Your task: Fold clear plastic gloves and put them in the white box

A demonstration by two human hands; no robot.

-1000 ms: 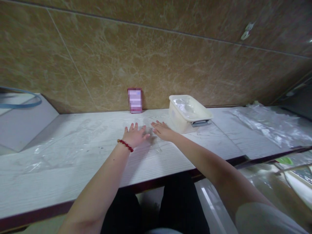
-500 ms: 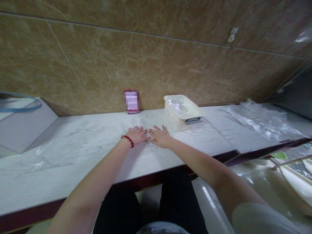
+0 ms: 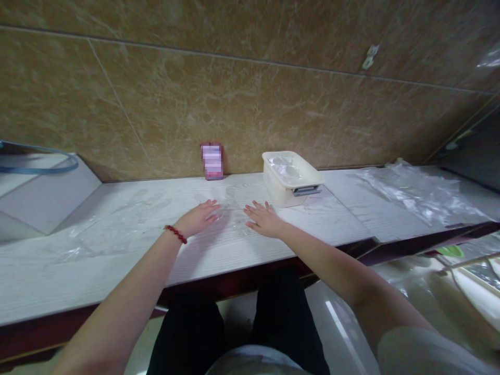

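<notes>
Clear plastic [image 3: 233, 212] lies mid-frame between the left hand [image 3: 198, 216] and right hand [image 3: 266, 220], both fingers-spread, gripping nothing I can see. The left looks nearer; the plastic's long axis I can't tell.

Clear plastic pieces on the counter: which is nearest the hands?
The small clear piece between the left hand and right hand. The broad thin sheet lies off to the left; the crumpled plastic is far right, past the cream bin.
</notes>
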